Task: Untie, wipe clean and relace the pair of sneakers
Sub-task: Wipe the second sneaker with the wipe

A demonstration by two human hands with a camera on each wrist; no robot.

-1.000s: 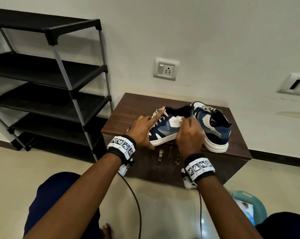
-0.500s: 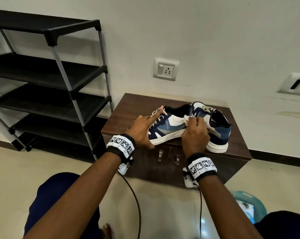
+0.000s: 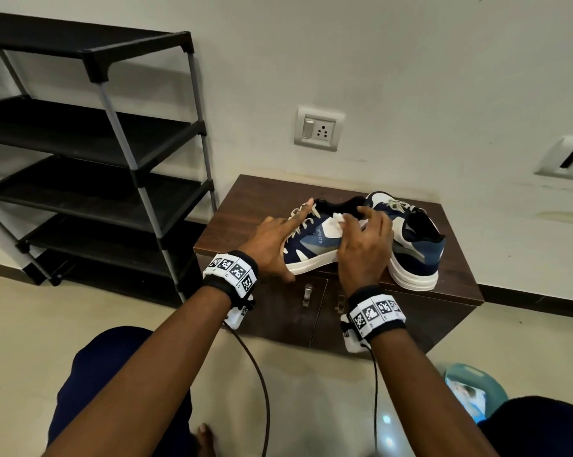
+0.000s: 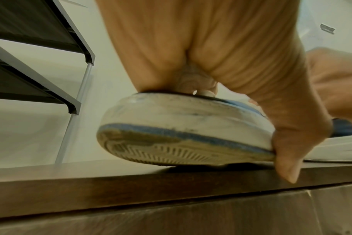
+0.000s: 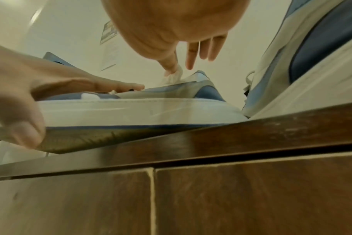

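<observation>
Near sneaker (image 3: 311,245) lengthwise leftward, toe seemingly raised

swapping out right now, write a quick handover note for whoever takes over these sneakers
Left hand: steadies the near sneaker at its toe, thumb under the sole, forefinger along the laces.
Right hand: presses a white wipe on that sneaker's side.
Both sneakers sit on the brown cabinet; the far sneaker is beside the near one.
Done: nothing finished; wiping under way, toe sole scuffed.
Left: unlacing, wiping the far sneaker, relacing.
</observation>
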